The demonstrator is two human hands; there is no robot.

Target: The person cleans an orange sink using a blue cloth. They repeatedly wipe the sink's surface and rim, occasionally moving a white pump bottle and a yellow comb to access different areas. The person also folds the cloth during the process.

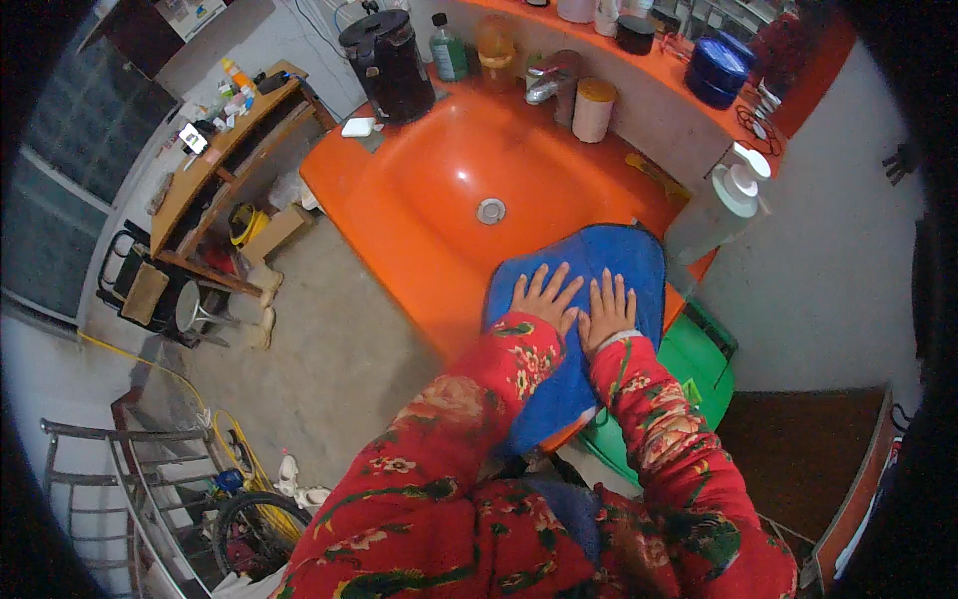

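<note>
A blue cloth [599, 254] with a dark edging lies over the near right rim of an orange washbasin [359, 202], and part of it hangs down over the front. My left hand [548, 299] rests palm down on the cloth with its fingers spread. Just to its right, my right hand [608, 311] also presses flat on the cloth, fingers slightly apart. The two thumbs almost meet. Neither hand grips anything. Past my fingertips is the basin's bowl with its round metal drain [491, 211].
Behind the bowl stand a metal faucet [545, 88], a pink canister [593, 112], a bottle of green liquid [447, 52] and a dark lidded bucket [389, 67]. A clear pump bottle [718, 202] is right of the cloth. Below sits a green plastic tub [696, 367].
</note>
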